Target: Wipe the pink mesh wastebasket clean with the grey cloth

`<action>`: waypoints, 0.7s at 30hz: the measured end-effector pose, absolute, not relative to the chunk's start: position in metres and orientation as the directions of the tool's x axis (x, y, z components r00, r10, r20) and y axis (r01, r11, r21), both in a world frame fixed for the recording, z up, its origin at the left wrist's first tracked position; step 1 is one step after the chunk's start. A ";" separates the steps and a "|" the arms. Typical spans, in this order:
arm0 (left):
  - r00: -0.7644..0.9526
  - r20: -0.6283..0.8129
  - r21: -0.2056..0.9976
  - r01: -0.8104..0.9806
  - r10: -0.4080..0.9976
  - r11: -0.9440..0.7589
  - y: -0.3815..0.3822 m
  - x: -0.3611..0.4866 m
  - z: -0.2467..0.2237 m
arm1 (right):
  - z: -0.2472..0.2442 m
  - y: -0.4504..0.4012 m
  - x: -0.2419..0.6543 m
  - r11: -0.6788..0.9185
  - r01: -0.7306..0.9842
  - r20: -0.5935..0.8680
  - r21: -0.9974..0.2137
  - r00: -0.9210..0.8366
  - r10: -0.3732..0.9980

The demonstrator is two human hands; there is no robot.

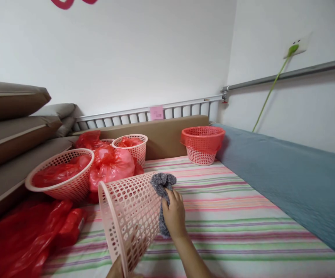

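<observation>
A pink perforated plastic basket [140,197] lies tilted on its side in front of me, its open rim turned to the left. At the bottom of the view, my left hand [117,268] grips the basket's rim, partly cut off by the frame edge. A grey cloth [163,181] is bunched in my right hand [174,214], which presses it against the basket's base on the right. Some of the cloth hangs down below the fingers.
Pink baskets with red plastic bags [60,173] stand at the left, beside stacked cushions [13,135]. Loose red bags [25,235] lie front left. A basket with a red bag over its rim [202,144] stands at the back. A blue-grey padded surface [286,177] borders the striped sheet [231,231].
</observation>
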State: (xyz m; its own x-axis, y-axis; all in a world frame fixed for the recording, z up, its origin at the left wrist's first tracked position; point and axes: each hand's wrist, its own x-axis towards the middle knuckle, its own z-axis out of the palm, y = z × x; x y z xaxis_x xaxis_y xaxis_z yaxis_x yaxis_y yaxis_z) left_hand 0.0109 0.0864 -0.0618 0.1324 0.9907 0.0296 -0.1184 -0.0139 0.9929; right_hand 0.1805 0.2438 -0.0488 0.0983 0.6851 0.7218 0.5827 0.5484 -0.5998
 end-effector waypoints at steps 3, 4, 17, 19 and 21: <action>-0.032 0.042 0.984 -0.170 0.999 -0.047 0.091 0.021 -0.016 | -0.044 0.237 0.175 0.569 0.571 0.725 -0.592 0.069 0.685; -0.075 0.038 0.983 -0.179 0.996 -0.051 0.094 0.025 -0.004 | -0.042 0.233 0.173 0.584 0.557 0.725 -0.590 0.049 0.686; -0.076 0.041 0.989 -0.139 0.996 -0.051 0.099 0.017 -0.037 | 0.000 0.150 0.130 0.747 0.329 0.728 -0.578 -0.205 0.654; -0.016 0.083 0.978 -0.190 0.996 -0.084 0.098 0.015 -0.051 | -0.005 0.176 0.143 0.700 0.394 0.707 -0.595 -0.157 0.690; 0.016 0.087 0.976 -0.204 0.996 -0.082 0.094 0.017 -0.060 | -0.015 0.209 0.164 0.614 0.477 0.675 -0.629 -0.057 0.736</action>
